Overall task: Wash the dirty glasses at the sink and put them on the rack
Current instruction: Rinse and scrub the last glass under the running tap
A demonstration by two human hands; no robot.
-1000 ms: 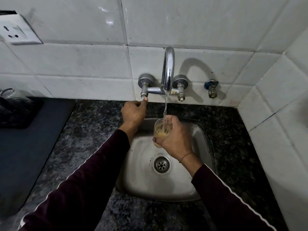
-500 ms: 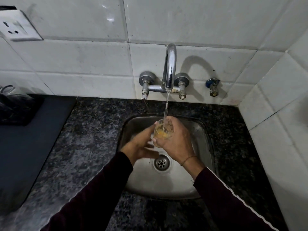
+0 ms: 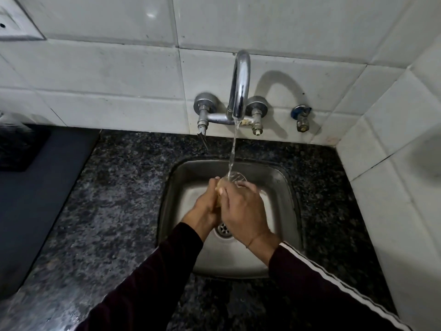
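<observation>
- Water from the curved chrome tap (image 3: 239,87) now falls into your small clear drinking glass (image 3: 235,179), held over the steel sink's (image 3: 284,187) back edge.
- Left hand (image 3: 205,206) has left the tap valve; its fingers now wrap the glass with your right hand (image 3: 241,211), so scrubbing can begin.

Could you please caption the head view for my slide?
Both hands, left and right, hold a clear drinking glass under the running chrome tap.

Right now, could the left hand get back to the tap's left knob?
Probably yes: the left hand holds the glass with the right hand, and nothing lies between it and the knob.
</observation>
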